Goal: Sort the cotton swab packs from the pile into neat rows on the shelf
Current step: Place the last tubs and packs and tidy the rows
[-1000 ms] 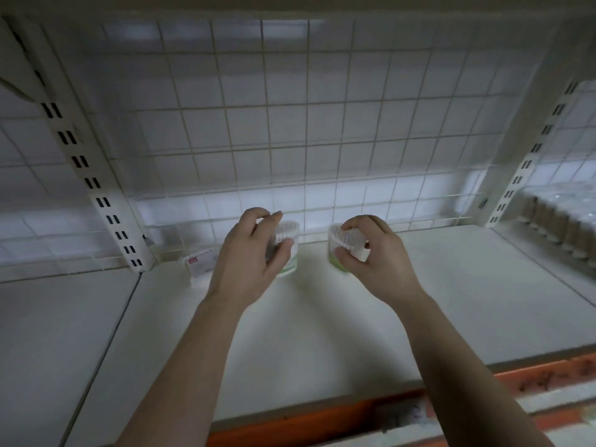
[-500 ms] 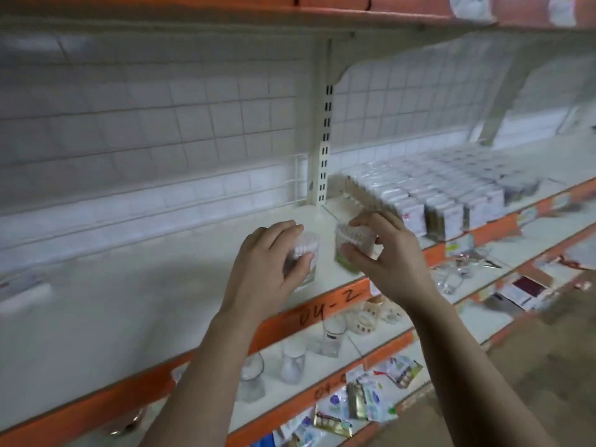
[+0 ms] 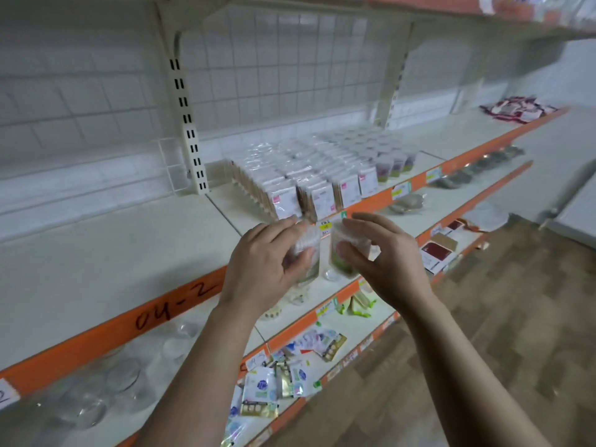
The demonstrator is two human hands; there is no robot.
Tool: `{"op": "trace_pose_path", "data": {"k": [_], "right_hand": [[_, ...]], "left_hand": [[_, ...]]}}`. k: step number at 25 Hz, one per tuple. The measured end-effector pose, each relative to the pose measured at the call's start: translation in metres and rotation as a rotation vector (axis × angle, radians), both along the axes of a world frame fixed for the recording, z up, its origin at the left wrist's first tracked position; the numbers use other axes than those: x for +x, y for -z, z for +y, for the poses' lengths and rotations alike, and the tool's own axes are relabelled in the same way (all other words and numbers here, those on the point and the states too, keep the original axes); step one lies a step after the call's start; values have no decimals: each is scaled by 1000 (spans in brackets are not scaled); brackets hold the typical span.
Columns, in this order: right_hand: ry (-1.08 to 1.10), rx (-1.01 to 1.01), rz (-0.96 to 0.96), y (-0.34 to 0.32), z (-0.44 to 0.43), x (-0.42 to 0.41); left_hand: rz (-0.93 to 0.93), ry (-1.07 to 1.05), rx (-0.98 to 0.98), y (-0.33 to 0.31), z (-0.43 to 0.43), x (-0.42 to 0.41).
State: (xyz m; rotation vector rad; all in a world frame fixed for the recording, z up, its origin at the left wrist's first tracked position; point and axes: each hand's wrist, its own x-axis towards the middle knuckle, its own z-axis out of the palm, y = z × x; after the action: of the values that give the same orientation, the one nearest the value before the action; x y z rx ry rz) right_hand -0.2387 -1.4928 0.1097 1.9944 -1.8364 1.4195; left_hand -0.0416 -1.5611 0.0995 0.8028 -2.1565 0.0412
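Note:
My left hand (image 3: 267,264) grips a round clear tub of cotton swabs (image 3: 309,256) with a green base. My right hand (image 3: 385,258) grips a second tub of the same kind (image 3: 341,254). Both tubs hang side by side in the air in front of the orange shelf edge (image 3: 180,304). Behind them, neat rows of flat cotton swab packs (image 3: 309,182) stand on the white shelf (image 3: 129,246), with rows of round tubs (image 3: 383,150) further right. Fingers hide most of each held tub.
A slotted upright post (image 3: 190,124) and wire grid back the shelf. Clear glass dishes (image 3: 122,375) sit on the shelf below; sachets (image 3: 277,379) lie lower still. Dark red packs (image 3: 516,109) lie far right. Wooden floor (image 3: 500,317) spreads to the right.
I have turned right from the bare shelf bay toward the stocked bay. Both hands carried their tubs away from the back grid and out past the shelf's front edge.

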Motion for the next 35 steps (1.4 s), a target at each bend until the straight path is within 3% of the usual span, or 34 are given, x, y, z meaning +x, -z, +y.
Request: {"op": "trace_pose_path", "data": {"k": [9,17,22,30,35], "right_hand": [[80,14,21,10,-32,-120],[123,-4,93,-10,-124,-249],[179,-14,10,-17,-181,-313],[152,23,-19,-17,-253,-396],[15,25,-48,-18,-303,-453]], "left_hand": [[55,42,3,7,-51,-127],[150,91,-4,-8,-144,-251],[158,107,3,-22,-193,-300],[157,45,3,-20,-241,-362],[203,-77,5,-21,-257,-404]]}}
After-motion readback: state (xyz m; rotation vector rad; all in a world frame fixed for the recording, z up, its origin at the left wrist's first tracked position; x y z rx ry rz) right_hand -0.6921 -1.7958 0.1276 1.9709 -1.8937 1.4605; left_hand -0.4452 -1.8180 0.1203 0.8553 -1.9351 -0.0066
